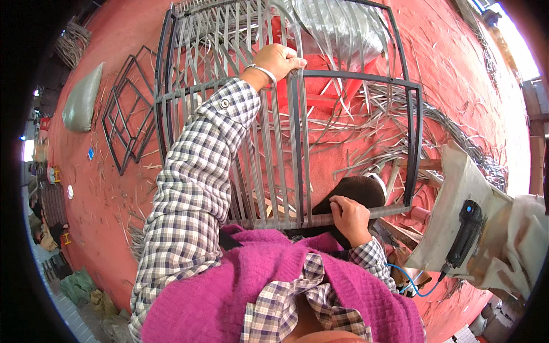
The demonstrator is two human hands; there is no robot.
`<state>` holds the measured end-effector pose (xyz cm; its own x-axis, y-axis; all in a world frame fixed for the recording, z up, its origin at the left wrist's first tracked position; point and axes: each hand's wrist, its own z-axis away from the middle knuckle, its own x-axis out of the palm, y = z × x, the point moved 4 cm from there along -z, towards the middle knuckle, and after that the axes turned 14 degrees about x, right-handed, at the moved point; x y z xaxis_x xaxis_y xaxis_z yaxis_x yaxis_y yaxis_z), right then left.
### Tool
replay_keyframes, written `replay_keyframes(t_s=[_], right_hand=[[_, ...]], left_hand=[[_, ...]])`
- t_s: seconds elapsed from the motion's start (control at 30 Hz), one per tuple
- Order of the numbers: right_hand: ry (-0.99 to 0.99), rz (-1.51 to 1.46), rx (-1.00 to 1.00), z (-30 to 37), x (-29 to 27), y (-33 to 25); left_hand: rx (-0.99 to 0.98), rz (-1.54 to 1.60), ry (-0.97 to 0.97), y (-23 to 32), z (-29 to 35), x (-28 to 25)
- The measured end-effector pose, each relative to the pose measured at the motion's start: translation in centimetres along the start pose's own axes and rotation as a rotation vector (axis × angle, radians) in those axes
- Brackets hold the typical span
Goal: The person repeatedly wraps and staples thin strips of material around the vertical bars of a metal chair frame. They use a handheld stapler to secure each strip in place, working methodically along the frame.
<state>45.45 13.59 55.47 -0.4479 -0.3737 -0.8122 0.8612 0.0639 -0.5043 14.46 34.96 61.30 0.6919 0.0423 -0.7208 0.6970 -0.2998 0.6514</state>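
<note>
A dark metal frame [410,143] stretches out before me, with flat grey plastic strips [266,137] running lengthwise over its left half. At the frame's middle crossbar [354,75], my left hand [277,62] is closed on a grey strip, fingers curled down over the bar. My right hand [350,218] is closed around the near bar [389,211], which is wrapped in grey strip. Its fingertips are hidden under the bar. On the right half, no strips cross the opening between the crossbar and the near bar.
Loose strips [394,114] lie heaped on the red floor [337,166]. Clear plastic wrapping [343,34] sits beyond the crossbar. Dark metal frames [128,108] and a pale sack [83,100] lie left. A black corded hand tool [466,228] rests on cloth [446,206] at my right.
</note>
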Motion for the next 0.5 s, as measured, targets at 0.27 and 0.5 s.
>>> replay_keyframes(t_s=[0.27, 0.5], right_hand=[[-0.056, 0.02, 0.036, 0.5, 0.9, 0.8], [-0.259, -0.737, 0.268, -7.1, -0.5, -1.9]], left_hand=[[0.047, 0.039, -0.026, -0.3, -0.2, 0.9], [-0.221, 0.229, -0.335, -1.3, -0.8, 1.6]])
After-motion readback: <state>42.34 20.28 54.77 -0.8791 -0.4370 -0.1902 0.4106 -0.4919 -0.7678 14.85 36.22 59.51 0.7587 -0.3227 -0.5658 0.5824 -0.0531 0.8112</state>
